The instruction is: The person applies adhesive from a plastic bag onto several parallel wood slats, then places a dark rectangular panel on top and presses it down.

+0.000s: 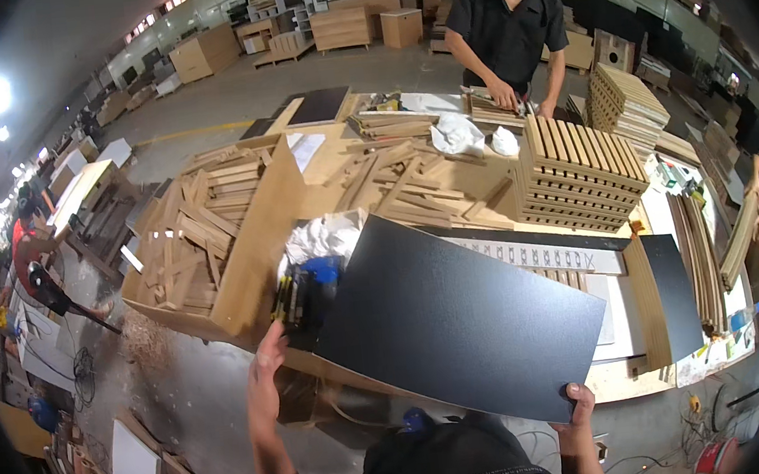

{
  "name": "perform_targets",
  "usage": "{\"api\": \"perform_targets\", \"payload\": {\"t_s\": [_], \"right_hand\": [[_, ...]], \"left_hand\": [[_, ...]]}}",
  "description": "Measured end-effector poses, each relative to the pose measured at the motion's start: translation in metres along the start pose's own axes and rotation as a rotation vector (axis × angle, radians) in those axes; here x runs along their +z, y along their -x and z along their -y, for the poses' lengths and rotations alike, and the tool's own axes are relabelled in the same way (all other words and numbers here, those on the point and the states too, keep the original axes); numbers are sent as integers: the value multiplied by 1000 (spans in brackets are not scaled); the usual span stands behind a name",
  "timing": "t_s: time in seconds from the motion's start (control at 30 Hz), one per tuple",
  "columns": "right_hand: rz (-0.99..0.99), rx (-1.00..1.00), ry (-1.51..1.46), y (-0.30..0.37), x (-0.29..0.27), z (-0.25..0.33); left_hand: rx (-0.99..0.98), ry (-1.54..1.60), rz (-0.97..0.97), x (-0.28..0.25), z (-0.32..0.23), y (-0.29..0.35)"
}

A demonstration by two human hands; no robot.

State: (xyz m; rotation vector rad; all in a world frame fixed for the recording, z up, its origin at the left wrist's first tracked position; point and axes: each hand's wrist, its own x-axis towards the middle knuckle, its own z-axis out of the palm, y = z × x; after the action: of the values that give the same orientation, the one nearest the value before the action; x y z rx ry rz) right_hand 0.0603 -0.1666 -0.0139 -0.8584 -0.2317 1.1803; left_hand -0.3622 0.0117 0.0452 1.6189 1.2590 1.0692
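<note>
A large dark rectangular panel (pixel 460 311) with a smooth face lies tilted across the near side of the workbench, in front of my body. My right hand (pixel 580 403) grips its near right corner, thumb on the top face and the other fingers hidden beneath. To the left of the panel, my left hand (pixel 268 362) is raised with its fingers stretched out, apart from the panel. Nearest to it is a cluster of yellow-and-black hand tools (pixel 289 299) beside the large wooden box. A blue item (pixel 320 268) and crumpled white wrapping (pixel 329 235) sit just beyond these tools.
The open wooden box (pixel 256 240) holds many wood strips. Loose strips (pixel 410 179) lie mid-bench, left of a tall stack of slatted wood pieces (pixel 579 172). Across the bench stands a co-worker in black (pixel 510 28), hands on strips. Another dark panel (pixel 675 295) lies at right.
</note>
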Motion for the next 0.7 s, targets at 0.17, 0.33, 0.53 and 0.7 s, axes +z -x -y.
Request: {"api": "perform_targets", "payload": {"t_s": [0.17,0.33,0.53,0.7], "right_hand": [[10,31,-33,1,-29,17],[22,-68,148,6,-61,31],[-258,-176,157,-11,-93,76],[-451,-523,-109,-69,-141,99]], "left_hand": [[64,170,162,78,-64,-23],[-119,195,-4,124,-20,-20],[-284,815,53,174,-10,-15],[28,541,-414,245,11,-16]]}}
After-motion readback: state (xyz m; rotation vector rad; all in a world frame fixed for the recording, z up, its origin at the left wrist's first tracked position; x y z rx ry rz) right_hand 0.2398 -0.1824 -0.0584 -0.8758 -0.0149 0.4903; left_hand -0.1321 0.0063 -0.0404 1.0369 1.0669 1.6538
